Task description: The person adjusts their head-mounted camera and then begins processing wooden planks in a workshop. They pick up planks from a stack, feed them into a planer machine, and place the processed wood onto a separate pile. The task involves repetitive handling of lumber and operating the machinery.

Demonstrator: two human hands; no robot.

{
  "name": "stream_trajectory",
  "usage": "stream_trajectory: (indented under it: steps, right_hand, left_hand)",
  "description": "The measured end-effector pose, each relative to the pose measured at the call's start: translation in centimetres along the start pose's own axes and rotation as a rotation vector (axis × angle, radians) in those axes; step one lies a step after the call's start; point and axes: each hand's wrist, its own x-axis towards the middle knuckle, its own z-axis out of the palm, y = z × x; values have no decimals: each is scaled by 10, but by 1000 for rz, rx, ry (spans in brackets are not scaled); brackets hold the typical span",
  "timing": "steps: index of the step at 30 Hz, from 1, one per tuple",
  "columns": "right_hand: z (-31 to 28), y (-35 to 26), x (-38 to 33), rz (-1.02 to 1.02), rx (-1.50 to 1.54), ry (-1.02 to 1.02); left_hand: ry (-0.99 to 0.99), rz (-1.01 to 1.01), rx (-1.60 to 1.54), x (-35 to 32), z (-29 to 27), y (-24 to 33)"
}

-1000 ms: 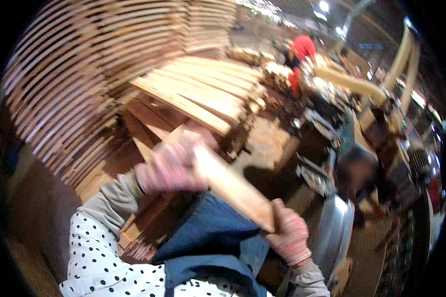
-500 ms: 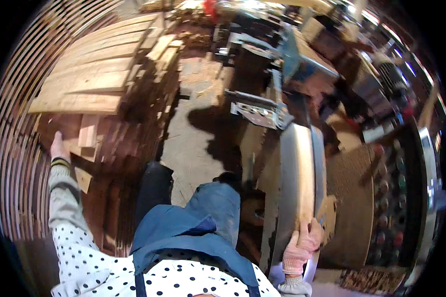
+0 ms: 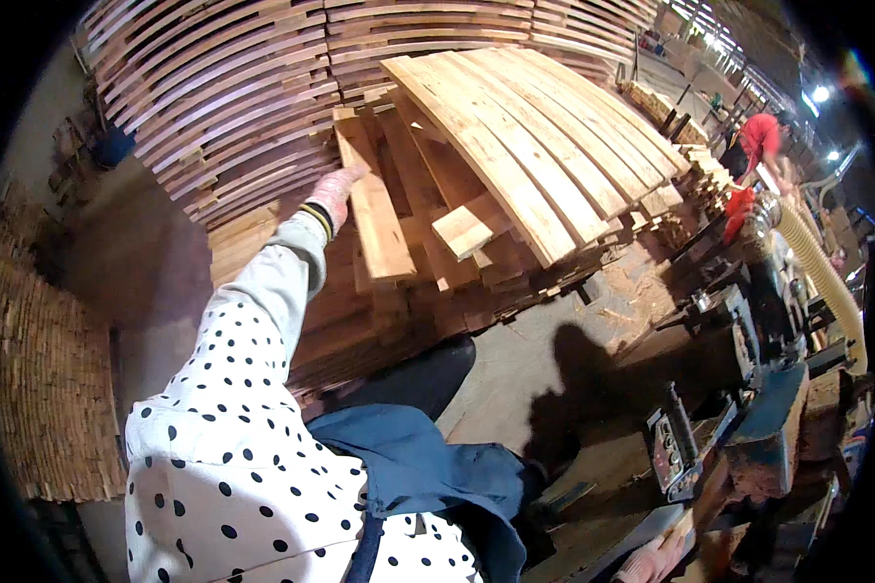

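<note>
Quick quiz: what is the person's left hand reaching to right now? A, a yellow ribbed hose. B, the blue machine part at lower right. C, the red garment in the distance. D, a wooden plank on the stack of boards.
D: the left hand is stretched out against a wooden plank lying on the stack of boards, far from the hose and machine at right.

A woodworking shop or sawmill. Tall stacks of pale, rough-sawn wooden boards [image 3: 515,146] rise beyond the outstretched left hand [image 3: 332,192], with darker plank stacks [image 3: 224,87] behind. A grey metal woodworking machine [image 3: 749,389] stands toward the right hand's side, fed by a ribbed yellow dust-extraction hose [image 3: 822,277]. Sawdust covers the concrete floor [image 3: 564,340].
</note>
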Motion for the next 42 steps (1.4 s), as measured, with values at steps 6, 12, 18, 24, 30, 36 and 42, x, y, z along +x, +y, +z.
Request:
stream_trajectory:
  steps: [6, 12, 18, 24, 30, 36, 42]
  right_hand:
    - [68, -2, 62, 176, 522, 90]
    - [-61, -281, 61, -255, 949, 47]
    - [-156, -382, 21, -801, 899, -156]
    - [-196, -369, 5, -526, 577, -368]
    - [-174, -226, -97, 119, 656, 123]
    - [-218, -136, -262, 588, 102, -267]
    - [-196, -117, -287, 718, -2, -128]
  left_hand:
    - [-164, 135, 152, 16, 9, -17]
    - [-235, -66, 126, 5, -2, -15]
    - [-290, 151, 128, -166, -3, -35]
    - [-756, 130, -76, -276, 70, -30]
    - [-1366, 327, -76, -370, 147, 50]
    - [-1340, 1284, -287, -365, 210, 145]
    - [-1338, 1445, -194, -390, 272, 153]
